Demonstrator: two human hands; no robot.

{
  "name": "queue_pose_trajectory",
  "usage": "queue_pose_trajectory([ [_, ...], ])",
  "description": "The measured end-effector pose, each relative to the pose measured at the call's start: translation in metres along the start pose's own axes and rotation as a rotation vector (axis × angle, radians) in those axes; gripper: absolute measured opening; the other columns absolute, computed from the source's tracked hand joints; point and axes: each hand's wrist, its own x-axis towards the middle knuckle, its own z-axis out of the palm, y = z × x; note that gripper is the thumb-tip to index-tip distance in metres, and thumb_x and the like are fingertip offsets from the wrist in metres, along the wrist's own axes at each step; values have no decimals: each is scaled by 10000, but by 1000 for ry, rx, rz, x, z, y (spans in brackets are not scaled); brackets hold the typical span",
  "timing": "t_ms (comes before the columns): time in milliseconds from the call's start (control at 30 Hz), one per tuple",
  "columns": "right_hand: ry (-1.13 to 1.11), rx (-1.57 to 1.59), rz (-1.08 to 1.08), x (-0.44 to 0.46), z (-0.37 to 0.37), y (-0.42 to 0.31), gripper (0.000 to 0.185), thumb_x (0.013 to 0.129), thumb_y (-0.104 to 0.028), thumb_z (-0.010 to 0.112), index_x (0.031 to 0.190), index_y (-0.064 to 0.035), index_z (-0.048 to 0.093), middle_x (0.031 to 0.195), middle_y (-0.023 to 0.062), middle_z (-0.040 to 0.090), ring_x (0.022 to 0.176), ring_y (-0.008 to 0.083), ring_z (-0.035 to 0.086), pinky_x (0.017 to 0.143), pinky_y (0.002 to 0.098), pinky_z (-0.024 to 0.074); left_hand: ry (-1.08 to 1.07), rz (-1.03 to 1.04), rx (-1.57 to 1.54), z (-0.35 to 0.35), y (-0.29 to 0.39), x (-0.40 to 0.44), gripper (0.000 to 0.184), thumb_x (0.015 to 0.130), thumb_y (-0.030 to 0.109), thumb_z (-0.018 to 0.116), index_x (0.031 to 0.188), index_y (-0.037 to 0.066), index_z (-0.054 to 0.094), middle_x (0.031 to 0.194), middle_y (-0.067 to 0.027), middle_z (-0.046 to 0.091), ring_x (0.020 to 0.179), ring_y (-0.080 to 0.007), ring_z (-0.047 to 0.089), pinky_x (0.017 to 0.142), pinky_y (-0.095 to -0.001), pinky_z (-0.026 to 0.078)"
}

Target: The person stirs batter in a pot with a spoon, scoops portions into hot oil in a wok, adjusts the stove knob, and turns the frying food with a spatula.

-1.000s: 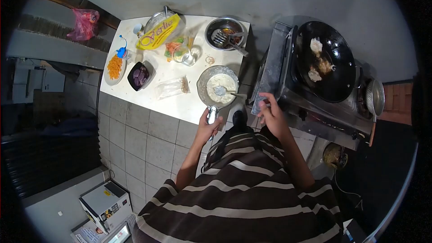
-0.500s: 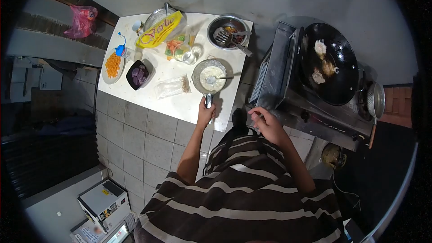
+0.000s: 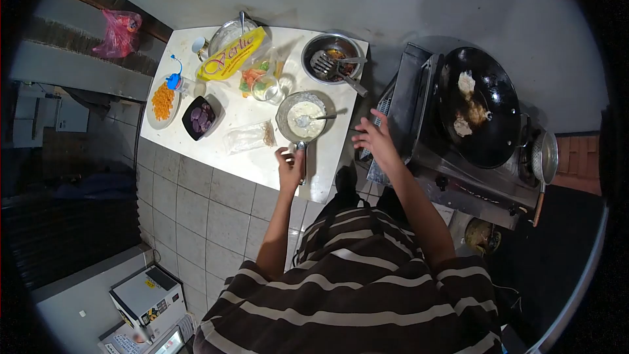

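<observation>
A metal saucepan (image 3: 284,109) of thick white batter (image 3: 299,130) stands on the white table, and a spoon (image 3: 321,117) rests in it. My left hand (image 3: 289,169) is beside the saucepan's handle, fingers apart and not wrapped around it; whether the thumb touches the handle I cannot tell. Held up between table and stove, my right hand (image 3: 375,138) is open, fingers spread, with nothing in it. Several pale battered pieces (image 3: 466,84) lie in oil in the black wok (image 3: 496,78) on the stove.
A steel bowl (image 3: 307,44) holds a slotted turner (image 3: 322,63). Left on the table (image 3: 242,169) are a clear plastic bag (image 3: 247,137), a black bowl (image 3: 189,120) of purple pieces, a plate of orange cubes (image 3: 162,101) and a yellow bag (image 3: 232,54). A strainer (image 3: 544,157) sits right of the wok.
My left hand has loosened from the saucepan's handle and its fingers have opened. My right hand has risen forward toward the table's right edge, fingers spreading. The view has shifted slightly.
</observation>
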Motion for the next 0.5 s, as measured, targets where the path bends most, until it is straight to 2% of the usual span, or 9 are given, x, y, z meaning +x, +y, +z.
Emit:
queue_pose_trajectory([
  [100, 79, -26, 100, 49, -6, 17, 759, 907, -292, 682, 1442, -172, 158, 1111, 170, 532, 828, 259, 639, 695, 390, 538, 173, 148, 48, -14, 26, -23, 469, 936, 239, 637, 1244, 30, 352, 936, -130, 574, 776, -184, 578, 696, -324, 474],
  [167, 105, -65, 115, 67, -2, 18, 775, 890, -300, 704, 1431, -172, 164, 1068, 160, 538, 808, 246, 638, 688, 370, 538, 183, 182, 69, -21, 31, -38, 445, 935, 190, 627, 1241, 19, 353, 949, -125, 556, 811, -185, 566, 737, -330, 465],
  [233, 97, 26, -20, 92, -2, 29, 721, 903, -267, 691, 1411, -167, 188, 1024, 138, 535, 762, 227, 628, 660, 350, 536, 200, 220, 86, -23, 37, -45, 424, 933, 142, 617, 1238, 8, 354, 962, -120, 538, 847, -186, 555, 777, -336, 455],
  [267, 61, 72, -126, 106, -3, 35, 759, 895, -244, 702, 1419, -175, 157, 963, 115, 537, 690, 192, 612, 576, 328, 523, 197, 217, 82, -23, 39, -50, 420, 927, 121, 614, 1234, 0, 355, 980, -120, 527, 857, -187, 550, 794, -339, 452],
  [300, 52, 69, -115, 113, 2, 33, 759, 895, -244, 702, 1419, -175, 157, 963, 115, 537, 690, 192, 612, 576, 328, 523, 196, 215, 78, -21, 40, -53, 416, 921, 100, 612, 1231, -8, 356, 998, -121, 515, 866, -187, 544, 810, -342, 448],
  [367, 30, 7, -192, 116, 14, 29, 674, 921, -222, 672, 1394, -173, 195, 948, 98, 533, 689, 191, 597, 599, 316, 520, 194, 212, 62, -18, 42, -59, 412, 923, 59, 600, 1251, 24, 353, 1030, -95, 519, 915, -165, 526, 841, -315, 439],
  [400, 33, -16, -255, 124, 17, 33, 556, 946, -219, 636, 1377, -137, 295, 888, 80, 550, 676, 171, 601, 595, 291, 513, 198, 222, 66, -16, 44, -61, 417, 917, 63, 606, 1244, 9, 352, 1022, -108, 511, 906, -181, 535, 837, -327, 446],
  [433, 30, -15, -243, 132, 18, 35, 556, 946, -219, 636, 1377, -137, 295, 888, 80, 550, 676, 171, 601, 595, 291, 513, 202, 233, 70, -14, 47, -62, 423, 912, 67, 612, 1237, -6, 351, 1015, -121, 504, 897, -198, 544, 833, -340, 452],
  [500, 7, -93, -375, 143, 17, 31, 396, 977, -204, 583, 1324, -94, 426, 829, 66, 568, 656, 149, 608, 571, 274, 505, 193, 201, 78, -13, 51, -68, 437, 911, 58, 608, 1250, -5, 338, 1032, -122, 497, 901, -198, 543, 816, -333, 456],
])
